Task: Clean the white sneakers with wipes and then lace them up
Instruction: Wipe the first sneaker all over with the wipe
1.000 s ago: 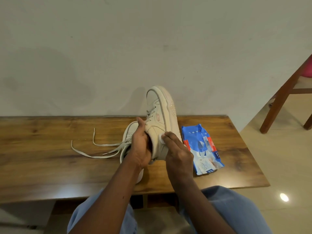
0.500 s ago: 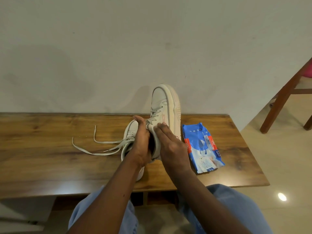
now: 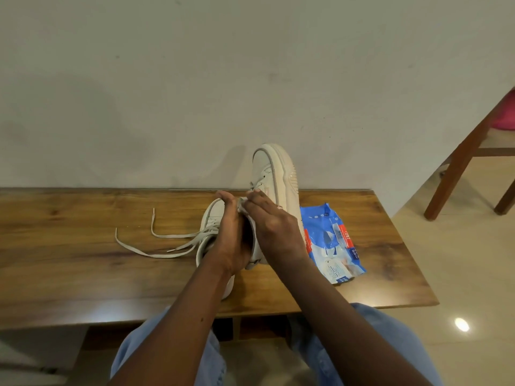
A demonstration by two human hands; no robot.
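Note:
One white sneaker (image 3: 274,174) stands on its heel above the wooden table, toe pointing up. My left hand (image 3: 231,238) grips it at the collar, fingers inside the opening. My right hand (image 3: 274,227) presses a crumpled white wipe (image 3: 242,204) against the sneaker's side near the tongue. The second white sneaker (image 3: 213,218) lies on the table behind my left hand, mostly hidden. Its loose laces (image 3: 156,243) trail to the left.
A blue pack of wipes (image 3: 330,240) lies flat on the table (image 3: 69,260) just right of the held sneaker. A wooden chair (image 3: 468,154) stands on the tiled floor at the right. A plain wall rises behind the table.
My right hand with the wipe has slid up the sneaker's side from the heel toward the tongue. The sneaker has tipped slightly more upright.

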